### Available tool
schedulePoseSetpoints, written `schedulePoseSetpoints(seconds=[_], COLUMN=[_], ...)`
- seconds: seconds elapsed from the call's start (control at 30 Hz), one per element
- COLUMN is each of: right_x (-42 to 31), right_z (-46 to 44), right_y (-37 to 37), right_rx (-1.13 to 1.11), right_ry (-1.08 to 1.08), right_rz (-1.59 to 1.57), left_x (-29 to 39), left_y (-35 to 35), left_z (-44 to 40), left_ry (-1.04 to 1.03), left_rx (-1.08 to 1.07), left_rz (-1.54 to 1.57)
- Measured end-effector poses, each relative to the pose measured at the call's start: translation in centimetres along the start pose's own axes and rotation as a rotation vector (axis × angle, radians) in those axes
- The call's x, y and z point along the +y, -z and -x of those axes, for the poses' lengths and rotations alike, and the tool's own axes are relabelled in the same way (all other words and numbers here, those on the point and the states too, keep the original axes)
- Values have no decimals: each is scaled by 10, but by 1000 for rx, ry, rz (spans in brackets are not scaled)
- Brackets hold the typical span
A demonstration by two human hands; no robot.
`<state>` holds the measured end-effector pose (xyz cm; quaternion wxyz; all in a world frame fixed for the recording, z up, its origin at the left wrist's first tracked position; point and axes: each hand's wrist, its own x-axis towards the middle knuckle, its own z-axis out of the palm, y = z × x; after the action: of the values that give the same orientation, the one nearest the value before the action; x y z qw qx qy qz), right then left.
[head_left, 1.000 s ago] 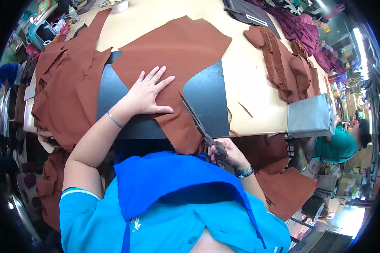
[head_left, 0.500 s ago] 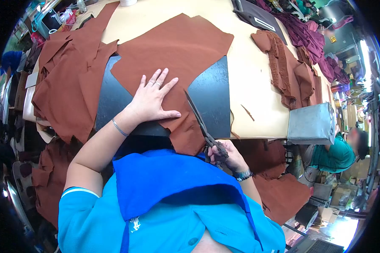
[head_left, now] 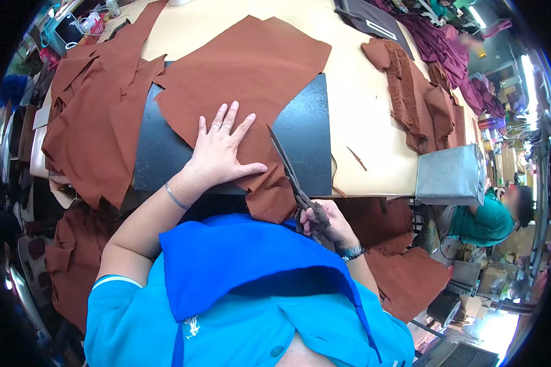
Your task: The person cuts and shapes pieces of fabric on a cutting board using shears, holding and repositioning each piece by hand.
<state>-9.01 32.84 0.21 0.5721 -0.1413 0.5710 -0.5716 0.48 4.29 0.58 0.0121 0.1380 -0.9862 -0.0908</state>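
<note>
A large brown sheet of leather or similar material (head_left: 251,67) lies partly over a black board (head_left: 303,116), its narrow lower end bunched and hanging past the board's near edge. My left hand (head_left: 220,147) rests flat on the sheet with fingers spread, pressing it down. Long dark scissors (head_left: 283,156) are gripped in my right hand (head_left: 326,221), their handles wrapped in dark material. The blades point away from me and run along the sheet's right edge, looking nearly closed. Part of the lower blade area is hidden by the sheet's folds.
More brown sheets (head_left: 98,128) are piled on the left. To the right are brown scraps (head_left: 410,104), a grey box-shaped block (head_left: 450,175) and a thin offcut (head_left: 357,158) on the pale table (head_left: 373,177). A person in green (head_left: 493,217) is beyond the block.
The brown sheet has shifted a little to the left and away from me. My left hand sits slightly farther right on it. The scissors stay at the sheet's right edge in my right hand.
</note>
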Motion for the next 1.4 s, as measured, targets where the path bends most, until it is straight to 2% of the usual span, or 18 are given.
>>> schedulePoseSetpoints(seconds=[0.2, 0.3, 0.43, 0.6, 0.9, 1.4], right_x=[2, -1, -6, 0, 4, 3], right_z=[6, 5, -1, -10, -1, -3], right_y=[-3, -1, -6, -6, -3, -8], right_rx=[20, 13, 31, 21, 24, 67], right_ry=[10, 0, -8, 46, 36, 45], right_rz=[-16, 11, -26, -26, -27, -69], left_x=[0, -32, -55, -49, -29, 1], left_y=[12, 20, 19, 10, 0, -6], left_z=[-14, -37, -54, -46, -24, -8], left_ry=[86, -169, -342, -300, -86, 68], left_rx=[-60, 79, -53, -26, 23, 32], left_rz=[85, -91, -60, -26, -27, -39])
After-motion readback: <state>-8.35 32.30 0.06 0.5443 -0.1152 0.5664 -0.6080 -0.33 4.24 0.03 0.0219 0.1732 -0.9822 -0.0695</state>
